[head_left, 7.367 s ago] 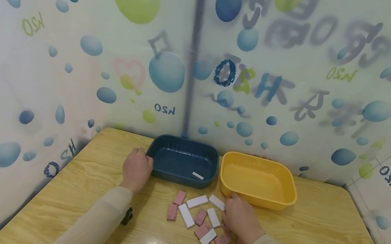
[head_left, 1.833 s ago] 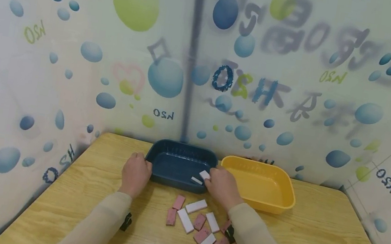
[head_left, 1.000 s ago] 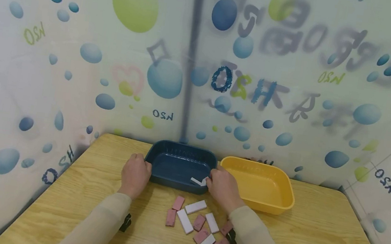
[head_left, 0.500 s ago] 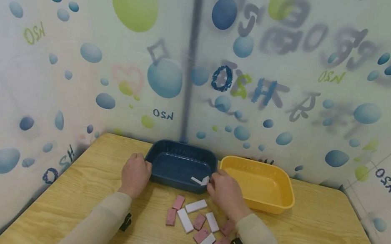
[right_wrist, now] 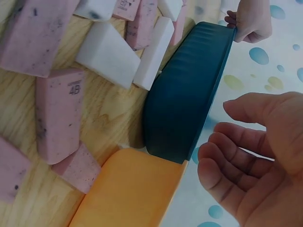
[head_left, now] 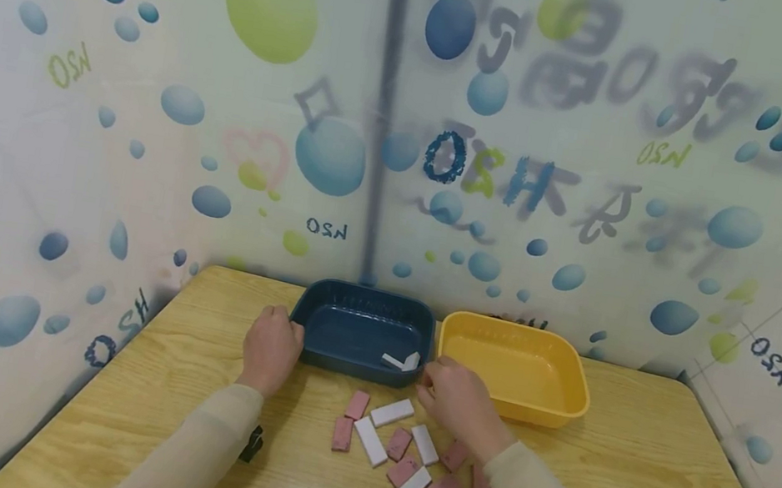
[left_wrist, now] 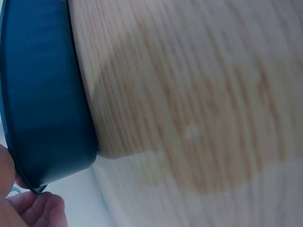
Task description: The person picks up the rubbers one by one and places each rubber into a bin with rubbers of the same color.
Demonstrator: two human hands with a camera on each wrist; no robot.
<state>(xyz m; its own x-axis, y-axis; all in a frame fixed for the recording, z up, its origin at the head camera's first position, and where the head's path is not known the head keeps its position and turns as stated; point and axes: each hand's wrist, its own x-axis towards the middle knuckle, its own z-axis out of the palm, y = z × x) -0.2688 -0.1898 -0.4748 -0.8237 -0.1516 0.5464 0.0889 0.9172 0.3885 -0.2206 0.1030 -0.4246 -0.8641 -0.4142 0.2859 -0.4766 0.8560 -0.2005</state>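
Right wrist: eraser [right_wrist: 59, 118] reads "4B", right hand [head_left: 462, 400] relaxed, left hand [head_left: 271, 350] gripping blue tray [right_wrist: 182, 99].

I read the blue tray [head_left: 359, 330] as smooth, glossy plastic and the yellow tray [head_left: 512, 370] as plastic too, with a softer sheen. On my feed the pink blocks [right_wrist: 60, 116] look matt, rubbery and dark-specked, the white blocks [right_wrist: 109, 54] matt and smoother. The bench [head_left: 646, 468] shows wood grain under a shiny finish; the sleeves [head_left: 190, 442] are matt cloth.
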